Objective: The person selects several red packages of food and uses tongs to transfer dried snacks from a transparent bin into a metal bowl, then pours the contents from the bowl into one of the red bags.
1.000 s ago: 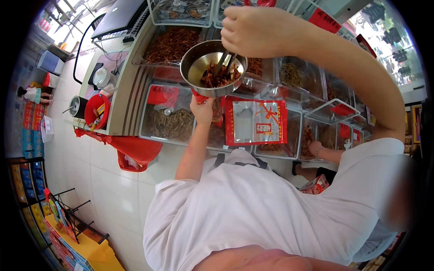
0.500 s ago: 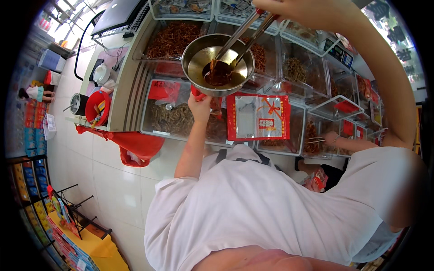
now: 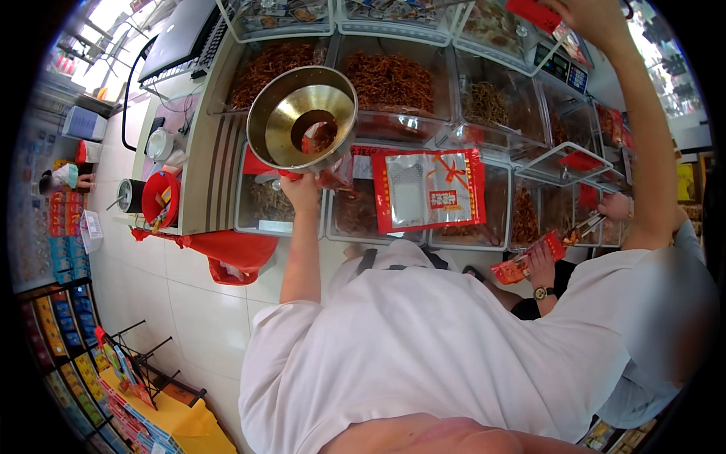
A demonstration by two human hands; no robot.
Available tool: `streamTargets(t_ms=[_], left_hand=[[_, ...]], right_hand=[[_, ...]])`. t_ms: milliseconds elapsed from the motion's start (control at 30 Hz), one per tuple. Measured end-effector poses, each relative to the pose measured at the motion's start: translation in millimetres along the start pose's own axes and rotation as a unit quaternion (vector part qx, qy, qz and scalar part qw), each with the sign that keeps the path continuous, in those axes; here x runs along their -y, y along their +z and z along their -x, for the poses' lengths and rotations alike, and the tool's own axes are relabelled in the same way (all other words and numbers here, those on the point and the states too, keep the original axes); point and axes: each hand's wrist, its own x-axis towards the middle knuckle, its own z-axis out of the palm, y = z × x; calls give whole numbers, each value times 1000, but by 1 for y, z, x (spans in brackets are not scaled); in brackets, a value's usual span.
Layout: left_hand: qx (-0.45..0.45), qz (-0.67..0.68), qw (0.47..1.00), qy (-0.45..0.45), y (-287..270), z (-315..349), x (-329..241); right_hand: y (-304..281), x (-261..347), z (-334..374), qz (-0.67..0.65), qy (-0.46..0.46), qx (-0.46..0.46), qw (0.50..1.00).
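My left hand (image 3: pixel 302 194) is closed just under a wide metal funnel (image 3: pixel 268 113), with a bit of red showing at the grip. Through the funnel's hole, some reddish-brown pieces (image 3: pixel 325 136) are visible. A red-edged clear bag (image 3: pixel 338 175) hangs below the rim, partly hidden. At the top right, my right hand (image 3: pixel 586 21) is cut by the picture's edge, its fingers bent. A thin strip of metal, seemingly the tongs (image 3: pixel 439 5), shows along the top edge. A flat red-bordered pouch (image 3: pixel 431 191) with a clear window lies on the bins before me.
Clear bins of dried shredded food (image 3: pixel 389 82) stand in rows. On the right, a co-worker's hand (image 3: pixel 616 206) grips tongs (image 3: pixel 587 227); another hand (image 3: pixel 541 266) holds a red packet (image 3: pixel 514 268). Left are a red bucket (image 3: pixel 172 198) and a laptop (image 3: pixel 178 38).
My right hand has swung up and right, away from the funnel, and the tongs have left it. The funnel has shifted left. A co-worker's packet and hands have come into view.
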Motion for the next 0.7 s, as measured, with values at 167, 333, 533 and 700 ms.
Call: streamTargets(t_ms=[167,333,533,700], left_hand=[[10,-3,1000,-21,-9,8,3],[15,17,999,-28,-2,9,-8],[-5,-38,999,-18,0,9,-23],[0,-87,996,15,-5,8,-21]], right_hand=[[116,51,33,-131,-11,90,987],[158,102,38,-159,-3,240,958],[174,114,29,-226,-43,266,936],[185,97,19,-227,-132,256,930]])
